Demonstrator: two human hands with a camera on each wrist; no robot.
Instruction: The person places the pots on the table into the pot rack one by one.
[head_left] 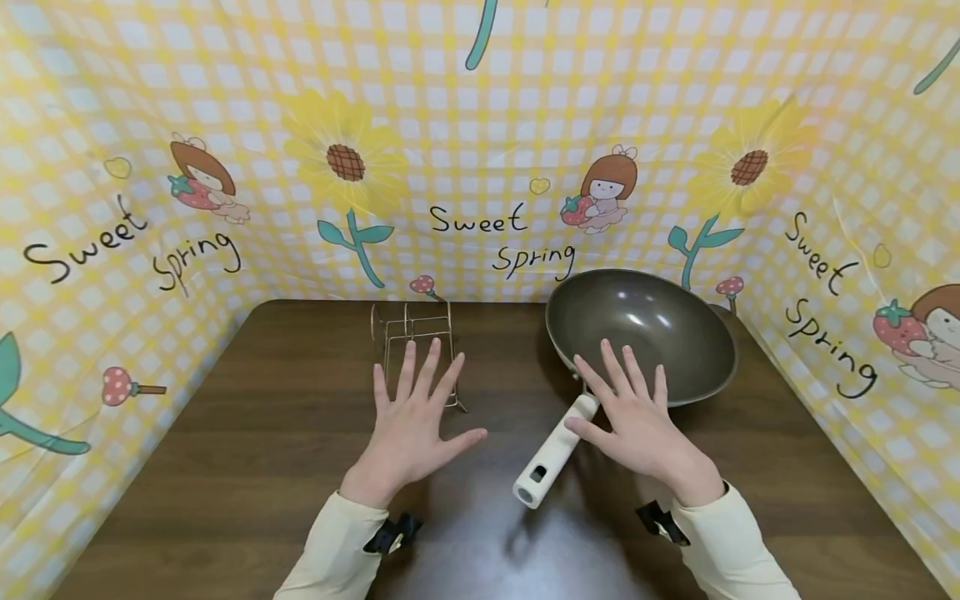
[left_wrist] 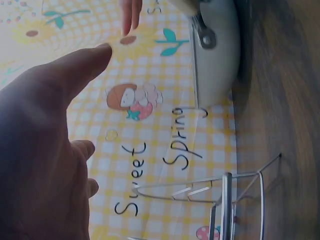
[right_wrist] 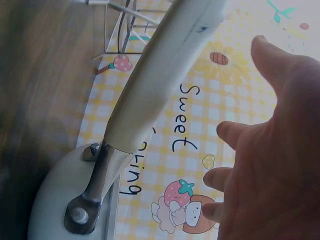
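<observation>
My left hand (head_left: 408, 429) is held palm down with fingers spread, above the table in front of a metal wire rack (head_left: 420, 321). The rack stands near the back edge and shows its bent wire legs in the left wrist view. On the right, my right hand (head_left: 637, 421) also spreads its fingers, overlapping the rim of a wok (head_left: 637, 325) in the head view. The wok has a dark grey inside and a pale outside. Its cream handle (head_left: 555, 454) points toward me, left of the right hand. Both hands hold nothing.
The dark wooden table (head_left: 262, 467) carries the rack and wok side by side along its back. A yellow checked cloth (head_left: 480, 108) printed with flowers and lettering hangs behind and on both sides. Cream sleeves (head_left: 337, 542) with black bows cover the wrists.
</observation>
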